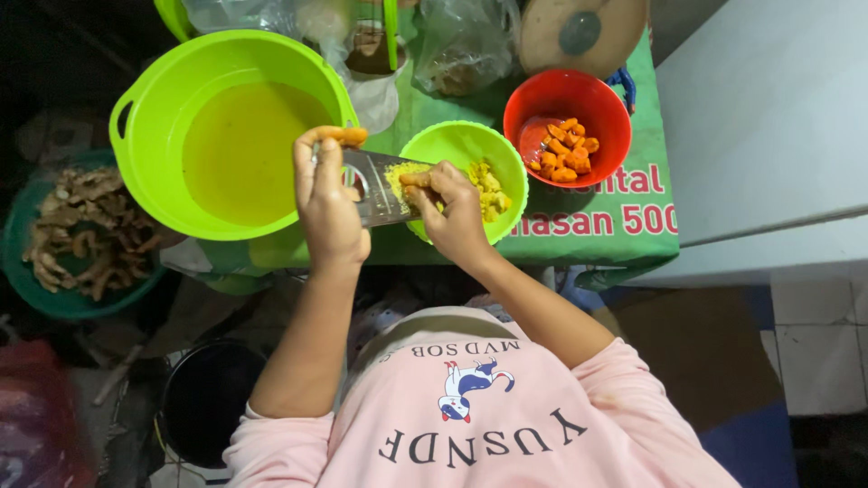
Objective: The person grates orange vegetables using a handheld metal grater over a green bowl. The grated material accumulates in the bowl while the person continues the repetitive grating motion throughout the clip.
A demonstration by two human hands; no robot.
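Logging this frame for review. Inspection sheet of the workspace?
Surface: small table under a green printed cover, crowded.
Job's things: metal grater slanted over the small green bowl of yellow gratings; orange root piece pressed to the grater.
Clutter: large green basin of yellow liquid, red bowl of peeled orange pieces, plastic bags, round lid.
Hands: left hand grips the grater; right hand holds the root piece.
Cables: nothing seen.
Surroundings: teal basin of raw roots, dark bucket, white ledge.

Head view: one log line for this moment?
left hand holds flat metal grater | right hand rubs orange root piece | over small green plastic bowl
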